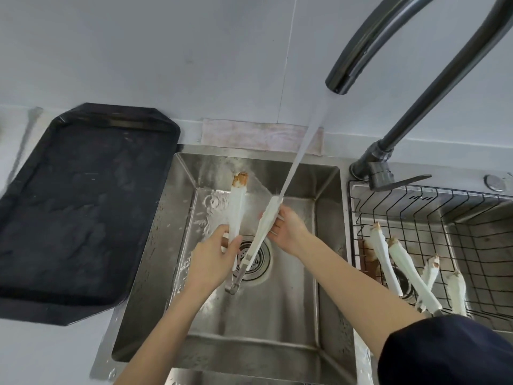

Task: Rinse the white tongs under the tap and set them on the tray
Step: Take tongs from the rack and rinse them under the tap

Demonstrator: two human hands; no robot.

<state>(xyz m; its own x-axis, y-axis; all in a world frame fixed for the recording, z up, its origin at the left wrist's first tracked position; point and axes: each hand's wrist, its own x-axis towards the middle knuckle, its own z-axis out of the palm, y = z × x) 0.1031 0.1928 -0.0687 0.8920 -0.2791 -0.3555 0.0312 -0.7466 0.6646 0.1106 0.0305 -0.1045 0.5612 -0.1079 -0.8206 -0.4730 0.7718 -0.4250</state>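
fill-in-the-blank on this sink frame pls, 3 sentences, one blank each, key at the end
1. The tap stream lands on the arm of the white tongs held by the ____ hand.
2. The orange-stained tip is on the arm gripped by the left hand, and it is ____ the stream.
3. The black tray lies to the ____ of the sink.

Missing words: right; outside; left

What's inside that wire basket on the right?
The wire basket holds several more white tongs with brown-stained tips. A dark sleeve covers its near corner, so more may hide there.
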